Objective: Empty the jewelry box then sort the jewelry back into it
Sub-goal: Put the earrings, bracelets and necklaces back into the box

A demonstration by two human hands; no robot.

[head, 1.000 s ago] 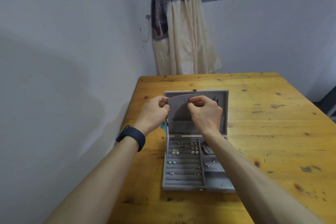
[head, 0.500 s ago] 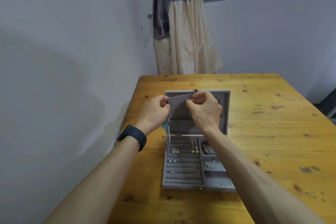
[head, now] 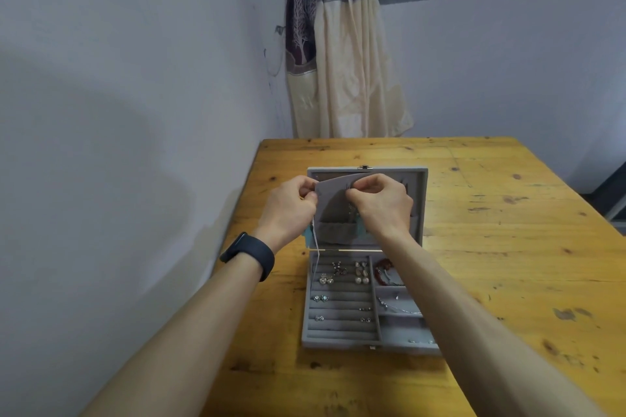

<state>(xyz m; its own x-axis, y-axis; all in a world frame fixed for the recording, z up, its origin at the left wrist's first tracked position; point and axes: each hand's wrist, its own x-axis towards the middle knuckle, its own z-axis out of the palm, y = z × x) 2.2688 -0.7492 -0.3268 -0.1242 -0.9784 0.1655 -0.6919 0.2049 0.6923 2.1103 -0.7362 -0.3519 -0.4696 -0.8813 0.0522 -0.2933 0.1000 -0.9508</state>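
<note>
A grey velvet jewelry box [head: 338, 340] stands open on the wooden table [head: 508, 247], its lid [head: 420, 193] upright. My left hand [head: 288, 210] and my right hand [head: 381, 205] both pinch the top edge of a grey fabric flap [head: 330, 203] inside the lid, bending it toward me. A thin chain [head: 315, 244] hangs down from under my left hand. Several earrings [head: 342, 276] sit in the ring rolls. A red bracelet [head: 382, 269] and a silver chain [head: 394, 306] lie in the right compartments. My right forearm covers part of the box's right side.
The table's left edge runs close to the wall. A cream and purple curtain [head: 338, 61] hangs in the far corner under a window. A dark band [head: 249, 256] is on my left wrist.
The flap has been bent a little further forward and my hands sit slightly closer together at its top edge. The box has not moved.
</note>
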